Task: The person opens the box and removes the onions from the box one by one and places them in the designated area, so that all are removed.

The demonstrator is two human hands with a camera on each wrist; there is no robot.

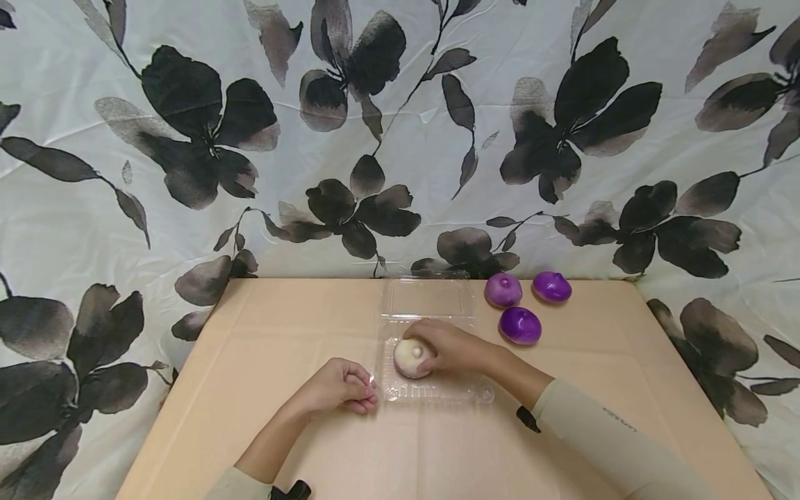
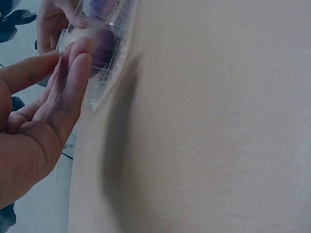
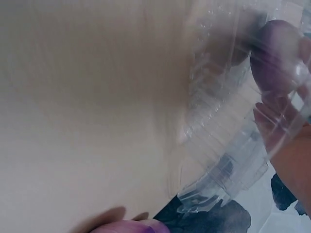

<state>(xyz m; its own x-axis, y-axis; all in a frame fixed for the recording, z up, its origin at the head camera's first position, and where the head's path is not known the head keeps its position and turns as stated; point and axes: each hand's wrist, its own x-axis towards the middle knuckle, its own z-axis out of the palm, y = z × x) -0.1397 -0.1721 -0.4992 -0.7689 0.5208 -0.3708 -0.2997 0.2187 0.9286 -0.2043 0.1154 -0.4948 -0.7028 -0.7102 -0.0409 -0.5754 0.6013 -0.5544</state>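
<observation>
A round vegetable (image 1: 410,358), cream with a small nub on top and purple down its side, sits in my right hand (image 1: 446,347). Thumb and fingers grip it from the right, over the left part of a clear plastic clamshell container (image 1: 437,397). In the right wrist view the vegetable's purple side (image 3: 274,58) shows through the container. My left hand (image 1: 337,389) is at the container's left edge. From the left wrist, thumb and fingertips (image 2: 80,65) pinch its clear rim. The container's hinged lid (image 1: 428,298) lies open toward the back.
Three round purple vegetables lie behind and right of the container: a duller one (image 1: 503,289), a glossy one (image 1: 552,287) and another nearer me (image 1: 520,326). The light tan table (image 1: 281,319) ends at a floral cloth (image 1: 437,139) hanging behind it.
</observation>
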